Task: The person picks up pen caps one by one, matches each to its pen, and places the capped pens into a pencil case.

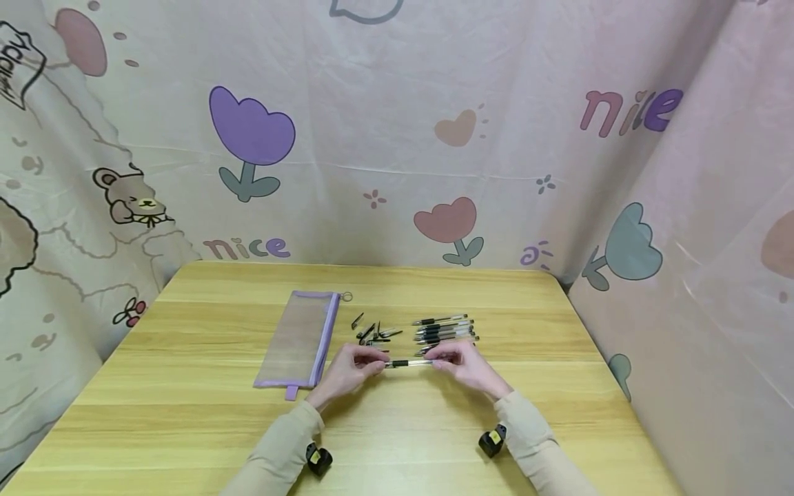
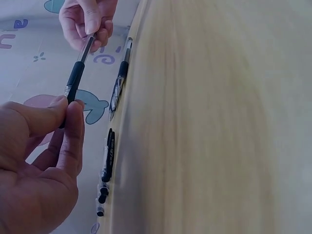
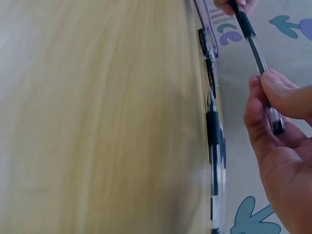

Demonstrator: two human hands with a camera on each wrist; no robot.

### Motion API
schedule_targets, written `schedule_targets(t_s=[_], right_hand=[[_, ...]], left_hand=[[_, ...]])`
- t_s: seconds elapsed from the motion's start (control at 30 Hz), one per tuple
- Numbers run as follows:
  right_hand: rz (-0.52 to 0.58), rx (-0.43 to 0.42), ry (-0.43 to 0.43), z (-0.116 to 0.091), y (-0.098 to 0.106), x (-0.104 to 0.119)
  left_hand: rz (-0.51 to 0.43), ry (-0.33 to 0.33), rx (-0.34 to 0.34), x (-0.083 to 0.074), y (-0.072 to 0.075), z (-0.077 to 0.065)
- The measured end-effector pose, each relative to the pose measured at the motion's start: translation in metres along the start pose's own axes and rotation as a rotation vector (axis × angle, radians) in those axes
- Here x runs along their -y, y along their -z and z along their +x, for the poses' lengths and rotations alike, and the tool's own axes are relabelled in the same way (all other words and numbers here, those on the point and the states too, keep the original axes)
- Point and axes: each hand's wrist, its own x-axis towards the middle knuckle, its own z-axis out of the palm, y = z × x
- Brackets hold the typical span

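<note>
A clear-barrelled pen point(image 1: 415, 363) with a black grip is held level between both hands, low over the table. My left hand point(image 1: 350, 370) pinches its grip end between thumb and fingers; a dark tip sticks out below them in the left wrist view, and whether it is a cap I cannot tell. At the other end, my right hand point(image 1: 464, 365) pinches the clear barrel near its black end plug point(image 3: 278, 127). Loose black pen caps point(image 2: 109, 156) lie scattered beyond the left hand. Several similar pens point(image 1: 443, 330) lie side by side beyond the right hand.
To the left lies a flat mesh zip pouch point(image 1: 296, 337) with lilac edging and a ring on its zip. The wooden table point(image 1: 186, 413) meets a patterned cloth point(image 1: 372, 138) at the back and sides. Small black devices point(image 1: 319, 459) sit on both wrists.
</note>
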Motion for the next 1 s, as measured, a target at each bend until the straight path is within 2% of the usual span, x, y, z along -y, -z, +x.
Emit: schedule_targets(t_s=[0.23,0.47,0.57,0.77,1.0], right_hand=[[-0.011,0.023,-0.036,-0.005,0.002,-0.007],[-0.008,0.094,-0.081,-0.009,0.002,-0.015],[-0.003,0.114,-0.069,-0.01,0.001,-0.017],[-0.029,0.095,-0.041,-0.008,0.0,-0.02],[-0.069,0.087,0.024,-0.008,-0.003,-0.024]], left_hand=[[0.028,0.012,0.04,0.004,0.001,-0.003],[0.024,0.027,0.117,0.008,0.003,-0.006],[0.057,0.012,0.129,0.009,0.002,-0.006],[0.152,-0.03,0.095,0.008,0.0,-0.006],[0.215,-0.021,0.06,0.008,-0.001,-0.008]])
